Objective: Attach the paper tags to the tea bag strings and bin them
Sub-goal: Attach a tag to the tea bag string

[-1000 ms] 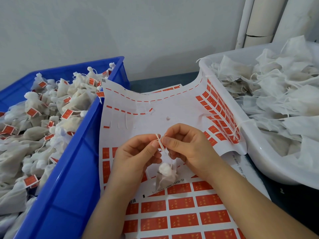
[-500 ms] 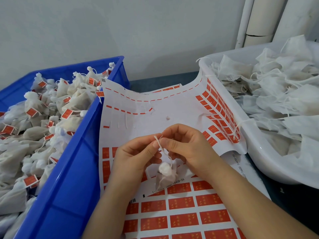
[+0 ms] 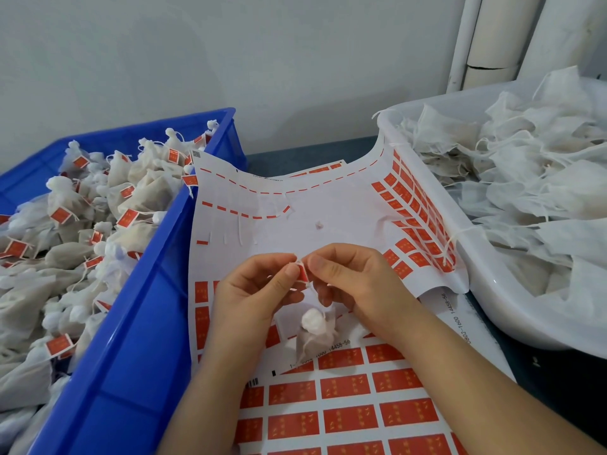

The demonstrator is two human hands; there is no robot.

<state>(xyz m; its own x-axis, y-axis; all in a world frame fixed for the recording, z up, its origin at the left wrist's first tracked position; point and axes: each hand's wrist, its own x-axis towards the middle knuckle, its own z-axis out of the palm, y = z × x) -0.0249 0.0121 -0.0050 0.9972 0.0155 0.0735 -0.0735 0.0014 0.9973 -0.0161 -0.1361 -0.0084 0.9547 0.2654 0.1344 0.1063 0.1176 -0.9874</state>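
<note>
Starting at the left, we find the blue bin point(image 3: 138, 339) heaped with tagged tea bags point(image 3: 98, 231), its near wall just beside the edge of the sticker sheet point(image 3: 345, 205). When the bag we are working on goes in there, its string could snag on the strings of the pile. A short toss could also leave it on the rim to slide back onto the sheet.

Next comes our left hand point(image 3: 253, 297), thumb and forefinger pinching one side of the small red tag point(image 3: 303, 274). The tag looks folded round the white string point(image 3: 312, 289) and is held above the sheet, between our two hands. If the fold closes crooked, we judge that the sticky faces would bond off-square or miss the string, and the tag would slip off later.

Below the pinch sits the tea bag point(image 3: 315, 330); we cannot tell whether it hangs or rests on the sheet. Its weight could drag the string out of the fold before the tag is pressed flat.

Our right hand point(image 3: 354, 284) pinches the tag's other side, fingers curled in close. Too light a squeeze leaves a weak bond, and a fingertip on the adhesive could peel the tag away.

Further right the sheet curls up against the white tub point(image 3: 492, 290), where untagged bags point(image 3: 525, 178) lie tangled. A stray string point(image 3: 455, 239) droops over the rim onto the stickers and could catch on them.
</note>
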